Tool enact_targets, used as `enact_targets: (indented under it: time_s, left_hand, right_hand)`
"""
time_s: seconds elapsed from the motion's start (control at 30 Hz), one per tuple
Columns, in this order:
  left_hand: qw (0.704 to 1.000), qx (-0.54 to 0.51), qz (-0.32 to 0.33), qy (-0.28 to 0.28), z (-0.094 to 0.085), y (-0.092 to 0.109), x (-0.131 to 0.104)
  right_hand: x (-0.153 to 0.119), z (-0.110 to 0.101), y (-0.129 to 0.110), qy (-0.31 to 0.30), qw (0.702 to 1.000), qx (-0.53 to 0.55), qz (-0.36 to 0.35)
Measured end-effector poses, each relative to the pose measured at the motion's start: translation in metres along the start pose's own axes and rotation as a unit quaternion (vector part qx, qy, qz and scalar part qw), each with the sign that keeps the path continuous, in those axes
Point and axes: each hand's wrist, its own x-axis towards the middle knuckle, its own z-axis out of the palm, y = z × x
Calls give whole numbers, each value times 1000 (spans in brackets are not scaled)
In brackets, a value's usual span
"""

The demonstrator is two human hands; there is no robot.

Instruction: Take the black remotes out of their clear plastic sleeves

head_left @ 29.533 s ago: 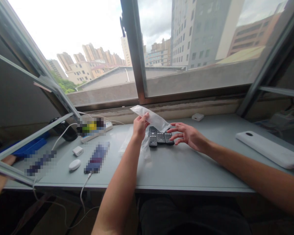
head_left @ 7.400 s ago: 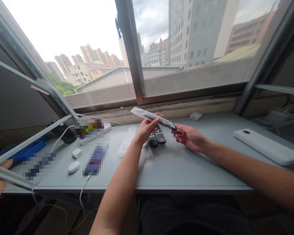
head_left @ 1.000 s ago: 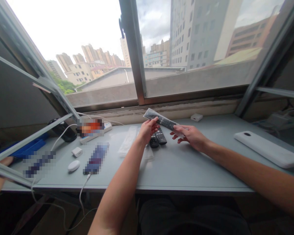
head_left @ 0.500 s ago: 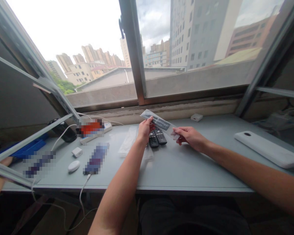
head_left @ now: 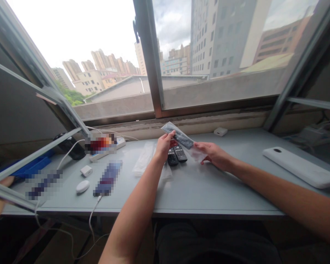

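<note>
Window [head_left: 151, 55]: I see it spanning the back of my view, with buildings [head_left: 218, 40] beyond the glass.
Table [head_left: 222, 198]: grey, running below the window.
White case [head_left: 299, 167]: it lies at my far right, well apart from the work.
Bag pile [head_left: 143, 161]: flat on the table, partly hidden by my left forearm [head_left: 134, 201].
Bag [head_left: 167, 127]: translucent, I hold it aslant above the table, upper end leftward; a dark remote [head_left: 184, 140] shows through it.
Right hand [head_left: 213, 154]: thumb and fingers pinch the bag's lower end, loose film hanging beneath.
Left hand [head_left: 164, 146]: I have it pinching the bag nearer its upper end, thumb on top.
Two remotes [head_left: 180, 153]: side by side on the table below the bag, keys up, partly covered.
Adapter [head_left: 220, 131]: white, near the table's back edge.
</note>
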Motion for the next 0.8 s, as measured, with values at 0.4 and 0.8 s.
enact_targets:
  time_s: [0.4,0.8]
  left_hand:
    - [993,47,12,-110,5,-3,-5]
    - [1000,20,-2,-15,-3,-2,5]
  right_hand:
    - [0,-4,1,-29,999,-23,-21]
    - [10,-5,16,-33,991,-3,-128]
